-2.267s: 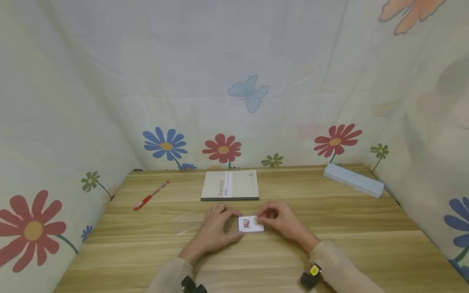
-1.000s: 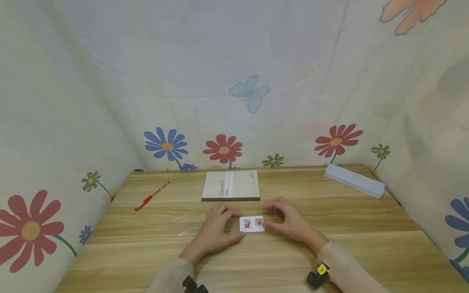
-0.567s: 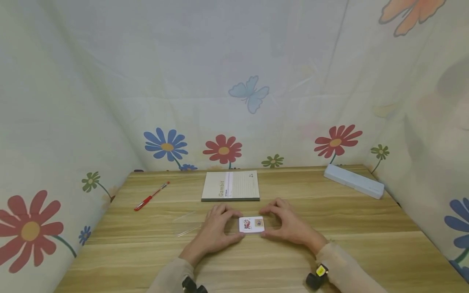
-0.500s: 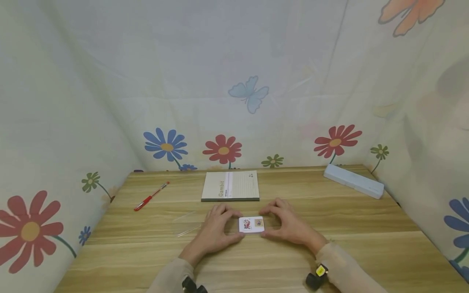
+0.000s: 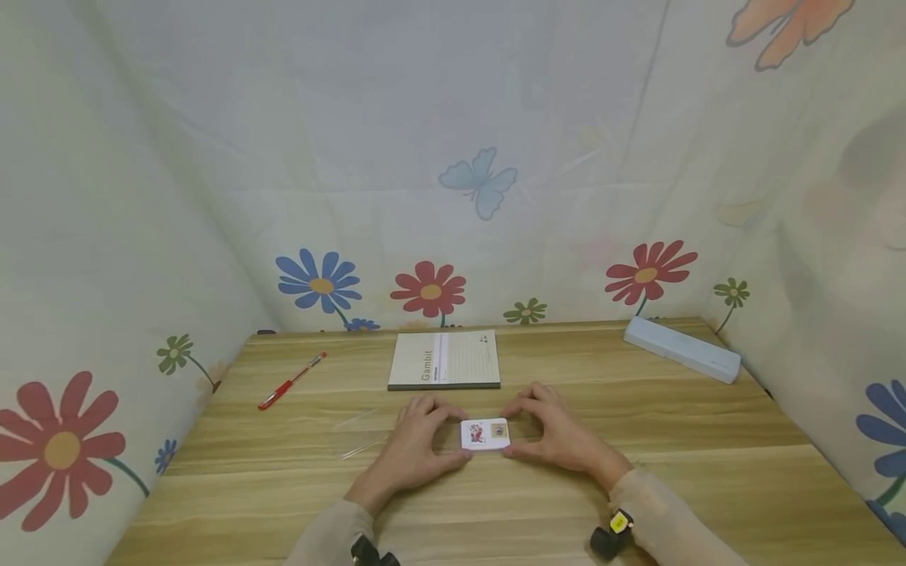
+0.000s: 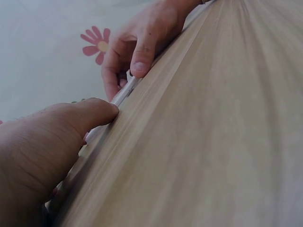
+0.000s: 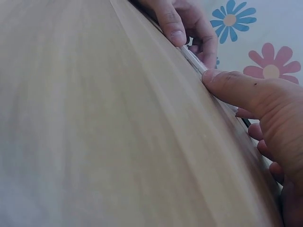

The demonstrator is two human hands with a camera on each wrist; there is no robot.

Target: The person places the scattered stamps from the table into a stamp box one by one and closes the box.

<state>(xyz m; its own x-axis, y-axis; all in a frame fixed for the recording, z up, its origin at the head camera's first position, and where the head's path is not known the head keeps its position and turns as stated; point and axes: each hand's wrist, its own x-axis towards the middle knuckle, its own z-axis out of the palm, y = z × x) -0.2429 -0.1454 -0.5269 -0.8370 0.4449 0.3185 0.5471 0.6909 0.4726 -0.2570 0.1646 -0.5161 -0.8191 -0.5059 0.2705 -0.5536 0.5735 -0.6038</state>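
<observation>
A small flat white case (image 5: 485,445) lies on the table in front of me, with a red picture sticker (image 5: 476,433) on its left half and a gold-brown square sticker (image 5: 499,431) on its right half. My left hand (image 5: 416,442) holds its left end, thumb at the near edge and fingers at the far edge. At the right end my right hand (image 5: 566,432) holds it the same way. From both wrist views the case is a thin white edge (image 6: 124,92) between the thumbs, its top hidden.
Behind the hands lies a notebook (image 5: 446,360) marked Gambit. A red pen (image 5: 292,382) rests at the left, and clear plastic strips (image 5: 363,448) lie beside the left hand. The light blue oblong case (image 5: 683,350) sits at the back right of the wooden table (image 5: 566,511).
The right fingers have come off the gold-brown square sticker, baring it, and spread to the near and far edges of the white case's right end. The left hand has stayed in place.
</observation>
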